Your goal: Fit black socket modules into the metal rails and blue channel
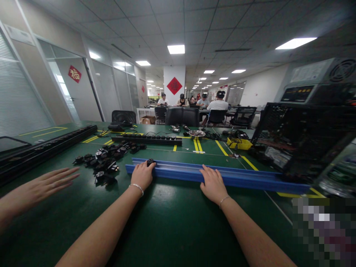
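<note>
A long blue channel rail (178, 173) lies across the green table in front of me. At its left end my left hand (143, 175) is closed on a small black part (150, 162) that sits in the channel, and its fingers partly hide the part. Farther right, my right hand (213, 183) is curled over the rail's near wall, with its fingertips inside the channel. To the left of the rail lies a loose pile of small black parts (105, 163). Another person's hand (47, 187) reaches in from the left edge, fingers stretched out above the table.
A black rail (147, 139) holding a row of parts lies behind the blue one; a longer black rail (50, 144) runs along the left. Farther back stand a metal bowl (197, 134) and a yellow tray (239, 144). An opened computer case (303, 137) stands over the blue rail's right end.
</note>
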Action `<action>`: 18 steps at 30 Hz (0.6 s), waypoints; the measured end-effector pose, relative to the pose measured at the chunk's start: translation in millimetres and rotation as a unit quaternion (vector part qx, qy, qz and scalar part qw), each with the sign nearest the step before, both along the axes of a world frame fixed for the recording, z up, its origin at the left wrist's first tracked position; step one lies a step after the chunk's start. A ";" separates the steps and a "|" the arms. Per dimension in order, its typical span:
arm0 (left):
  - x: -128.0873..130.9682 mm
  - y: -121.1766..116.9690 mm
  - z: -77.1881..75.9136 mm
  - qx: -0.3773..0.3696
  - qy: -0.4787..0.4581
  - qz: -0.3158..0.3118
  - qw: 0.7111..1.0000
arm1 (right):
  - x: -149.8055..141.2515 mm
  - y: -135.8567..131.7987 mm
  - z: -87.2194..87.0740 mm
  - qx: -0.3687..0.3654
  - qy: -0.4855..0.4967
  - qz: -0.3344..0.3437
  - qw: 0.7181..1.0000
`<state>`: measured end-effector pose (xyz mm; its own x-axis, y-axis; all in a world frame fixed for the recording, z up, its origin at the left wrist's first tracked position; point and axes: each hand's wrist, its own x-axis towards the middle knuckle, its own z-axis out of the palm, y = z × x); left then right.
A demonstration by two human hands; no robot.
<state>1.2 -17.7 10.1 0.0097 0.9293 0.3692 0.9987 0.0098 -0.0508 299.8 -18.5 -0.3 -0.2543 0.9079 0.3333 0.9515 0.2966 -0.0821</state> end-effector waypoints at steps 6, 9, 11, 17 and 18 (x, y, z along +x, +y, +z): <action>-14.5 2.2 -1.4 0.007 0.009 0.016 1.000 | 0.1 0.8 -1.6 0.003 0.000 0.001 1.000; -18.9 3.1 -2.1 0.013 0.025 0.012 1.000 | 0.1 1.0 -1.5 0.002 0.000 0.001 1.000; -20.9 3.2 -1.5 0.012 0.029 0.013 0.999 | 0.3 0.8 -1.0 -0.001 0.001 0.003 1.000; -31.6 0.3 4.1 -0.009 0.018 0.043 0.999 | 0.4 0.4 0.1 -0.001 0.000 0.003 1.000; -33.9 0.0 5.0 -0.013 0.019 0.047 0.999 | 0.4 0.5 0.1 -0.001 0.000 0.003 1.000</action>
<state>-32.7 -17.7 15.1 -0.0643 0.9359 0.3463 0.9909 0.1011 -0.0893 300.1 -18.0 -0.3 -0.2600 0.9072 0.3307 0.9496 0.3024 -0.0830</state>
